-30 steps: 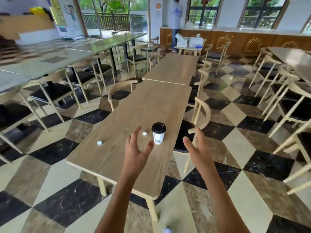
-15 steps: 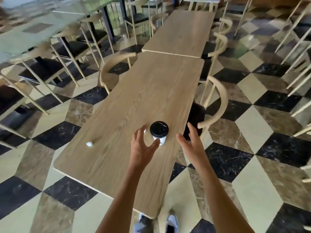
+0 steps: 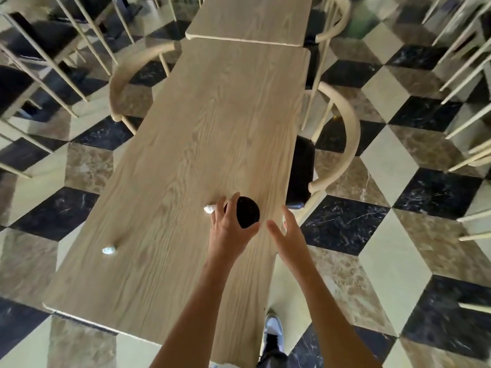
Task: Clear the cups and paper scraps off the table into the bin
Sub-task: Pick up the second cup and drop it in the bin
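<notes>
A paper cup with a black lid (image 3: 248,211) stands near the right edge of the long wooden table (image 3: 186,155). My left hand (image 3: 230,229) curls around the cup's left side, fingers over the lid's rim and thumb under it, touching it. My right hand (image 3: 288,233) hovers open just to the right of the cup, apart from it. A small white paper scrap (image 3: 209,208) lies right behind my left fingers. Another crumpled paper scrap (image 3: 108,250) lies near the table's left edge. No bin is in view.
A wooden chair with a black seat (image 3: 334,144) is tucked in at the table's right side, another chair (image 3: 132,83) at the left. A second table (image 3: 252,17) abuts the far end. More chairs stand at both sides on the checkered floor.
I have come closer and the view tilted down over the table. My left hand moved forward onto the cup; my right hand came in beside it.
</notes>
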`<state>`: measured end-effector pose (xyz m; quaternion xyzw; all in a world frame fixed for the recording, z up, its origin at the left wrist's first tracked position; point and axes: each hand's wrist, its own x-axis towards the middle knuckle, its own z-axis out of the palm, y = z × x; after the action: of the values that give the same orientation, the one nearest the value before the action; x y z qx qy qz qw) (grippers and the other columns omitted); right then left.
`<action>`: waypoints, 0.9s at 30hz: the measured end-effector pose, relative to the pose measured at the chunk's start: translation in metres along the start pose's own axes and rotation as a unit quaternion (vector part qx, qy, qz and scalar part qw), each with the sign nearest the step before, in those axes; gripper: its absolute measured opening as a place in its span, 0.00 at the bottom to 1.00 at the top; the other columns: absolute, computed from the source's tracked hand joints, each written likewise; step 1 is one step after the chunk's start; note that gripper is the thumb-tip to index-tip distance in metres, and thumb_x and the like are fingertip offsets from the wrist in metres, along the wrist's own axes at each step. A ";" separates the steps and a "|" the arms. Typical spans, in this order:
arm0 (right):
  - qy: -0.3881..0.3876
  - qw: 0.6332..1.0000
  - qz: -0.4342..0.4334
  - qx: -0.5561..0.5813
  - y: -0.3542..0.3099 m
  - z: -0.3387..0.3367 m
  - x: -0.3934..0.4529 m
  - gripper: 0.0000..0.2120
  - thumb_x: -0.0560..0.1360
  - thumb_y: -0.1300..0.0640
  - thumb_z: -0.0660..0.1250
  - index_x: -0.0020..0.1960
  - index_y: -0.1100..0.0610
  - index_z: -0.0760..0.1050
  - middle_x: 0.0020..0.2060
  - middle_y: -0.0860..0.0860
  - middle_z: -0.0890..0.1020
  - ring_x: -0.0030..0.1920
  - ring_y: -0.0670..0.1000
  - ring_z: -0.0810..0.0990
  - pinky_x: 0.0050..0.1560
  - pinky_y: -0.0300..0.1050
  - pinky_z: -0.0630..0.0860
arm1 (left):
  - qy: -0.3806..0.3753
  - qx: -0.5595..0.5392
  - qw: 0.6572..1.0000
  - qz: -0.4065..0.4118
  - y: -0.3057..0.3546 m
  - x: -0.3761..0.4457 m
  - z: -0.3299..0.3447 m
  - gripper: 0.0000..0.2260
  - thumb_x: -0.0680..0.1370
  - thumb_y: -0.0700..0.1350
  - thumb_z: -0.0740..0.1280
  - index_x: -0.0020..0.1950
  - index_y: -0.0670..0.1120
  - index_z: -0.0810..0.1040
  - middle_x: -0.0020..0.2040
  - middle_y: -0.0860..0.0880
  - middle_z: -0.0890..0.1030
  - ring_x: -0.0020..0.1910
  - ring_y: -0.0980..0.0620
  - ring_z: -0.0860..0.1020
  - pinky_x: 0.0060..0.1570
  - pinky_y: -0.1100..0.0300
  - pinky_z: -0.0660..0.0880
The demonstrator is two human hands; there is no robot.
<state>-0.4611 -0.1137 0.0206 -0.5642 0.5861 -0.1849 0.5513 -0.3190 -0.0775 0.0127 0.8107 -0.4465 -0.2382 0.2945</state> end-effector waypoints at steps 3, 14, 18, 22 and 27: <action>0.001 1.000 0.014 0.010 0.003 0.003 0.009 0.33 0.81 0.47 0.61 0.81 0.53 0.53 0.81 0.53 0.60 0.80 0.54 0.58 0.78 0.53 0.60 | -0.010 0.004 1.000 -0.007 -0.002 0.009 0.007 0.40 0.67 0.53 0.79 0.75 0.51 0.65 0.70 0.45 0.69 0.69 0.44 0.66 0.61 0.53 0.69; 0.008 0.999 0.021 0.036 -0.004 -0.002 0.021 0.32 0.81 0.47 0.61 0.81 0.52 0.53 0.81 0.52 0.60 0.80 0.55 0.58 0.79 0.57 0.60 | -0.003 -0.134 0.988 -0.076 0.007 0.024 -0.017 0.35 0.68 0.50 0.78 0.72 0.52 0.69 0.64 0.49 0.74 0.61 0.49 0.74 0.53 0.58 0.72; 0.003 1.000 -0.015 0.025 -0.017 -0.012 0.015 0.31 0.81 0.46 0.61 0.80 0.52 0.56 0.78 0.52 0.66 0.78 0.55 0.65 0.76 0.59 0.66 | -0.011 -0.261 0.960 -0.105 0.025 0.021 -0.042 0.32 0.66 0.55 0.77 0.69 0.55 0.73 0.60 0.55 0.80 0.59 0.54 0.80 0.55 0.58 0.78; 0.021 0.998 -0.031 0.047 -0.028 -0.024 0.001 0.33 0.79 0.45 0.64 0.79 0.53 0.58 0.74 0.53 0.72 0.72 0.55 0.73 0.71 0.54 0.73 | -0.036 -0.373 0.922 -0.100 0.044 0.007 -0.057 0.33 0.63 0.58 0.77 0.67 0.53 0.75 0.59 0.49 0.84 0.58 0.48 0.83 0.59 0.48 0.80; 0.053 0.993 -0.056 0.085 -0.032 -0.047 -0.030 0.32 0.78 0.46 0.66 0.78 0.50 0.59 0.68 0.49 0.73 0.64 0.48 0.73 0.58 0.42 0.70 | -0.049 -0.406 0.910 -0.066 0.066 -0.026 -0.064 0.31 0.64 0.59 0.78 0.66 0.54 0.76 0.56 0.49 0.86 0.57 0.47 0.84 0.62 0.43 0.79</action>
<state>-0.4941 -0.1160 0.0755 -0.5366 0.5638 -0.2943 0.5545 -0.3287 -0.0662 0.1071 0.6359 -0.2705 -0.4577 0.5595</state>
